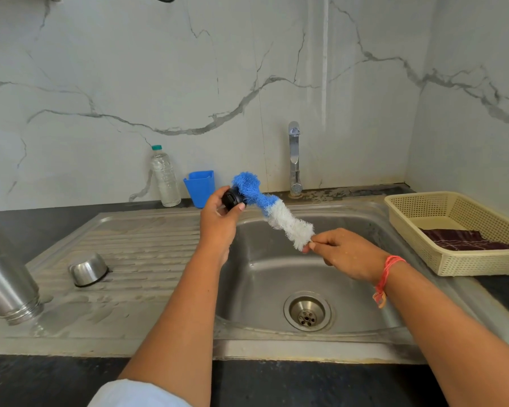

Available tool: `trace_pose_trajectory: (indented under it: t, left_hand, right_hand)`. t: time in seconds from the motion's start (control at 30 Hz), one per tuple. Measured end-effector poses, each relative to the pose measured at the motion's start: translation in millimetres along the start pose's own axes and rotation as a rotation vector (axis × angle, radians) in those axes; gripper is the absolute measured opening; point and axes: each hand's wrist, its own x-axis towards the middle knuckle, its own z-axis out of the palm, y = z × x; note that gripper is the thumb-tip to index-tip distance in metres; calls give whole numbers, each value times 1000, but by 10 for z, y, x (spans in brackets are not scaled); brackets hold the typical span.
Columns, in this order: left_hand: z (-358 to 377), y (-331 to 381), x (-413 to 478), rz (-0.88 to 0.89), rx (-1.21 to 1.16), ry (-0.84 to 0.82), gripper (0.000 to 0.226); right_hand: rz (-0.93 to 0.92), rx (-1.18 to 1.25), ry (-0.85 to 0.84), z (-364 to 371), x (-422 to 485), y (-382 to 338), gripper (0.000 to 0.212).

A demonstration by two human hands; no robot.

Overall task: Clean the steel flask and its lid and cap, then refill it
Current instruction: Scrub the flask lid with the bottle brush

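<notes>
Plain steel flask body (pixel 9 283) stands mouth-down on the ribbed drainboard (pixel 147 248), probably draining. Domed steel cap (pixel 88 270) sits inverted, apart from it. Over the steel sink (pixel 276 277), right hand (pixel 347 252) pinches the near end of a blue-and-white bristle brush (pixel 274 212). Left hand (pixel 218 218) curls its fingers round the small black round lid (pixel 231 198), with the brush's blue tip against it, apparently for scrubbing.

The brush (pixel 269 211) is coloured blue at its far end and white nearer, the lid (pixel 231 198) black, the flask (pixel 3 277) and cap (pixel 88 270) silver, the cup (pixel 200 188) blue, the basket (pixel 467 264) on the right cream and latticed, the cloth (pixel 465 240) in it dark maroon, the wall (pixel 365 113) white, veined grey.
</notes>
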Motion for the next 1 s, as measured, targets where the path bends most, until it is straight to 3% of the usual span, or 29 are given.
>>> trace_pose_trajectory:
  t: [0.07,0.23,0.37,0.5,0.73,1.0]
  left_hand:
    - [-17,-3,39,-31,-74,68,43]
    - [82,44,-62,-74,-151,-68,30]
    - [80,131,-29,-262,-616,15,23]
    - [114,147,-42,-399,-907,117,29]
    - [72,146,-20,-461,-1021,193,22]
    - [58,136,-37,-430,-1005,153,36]
  right_hand:
    - [-2,14,-9,7,-18,-1,26]
    - [-1,0,10,32,20,-36,26]
    - [-16,13,17,36,-11,-28,27]
    - [-29,21,-1,70,-16,-27,28]
    - [-5,121,41,98,18,35,21]
    - [-14,89,116,68,23,15,23]
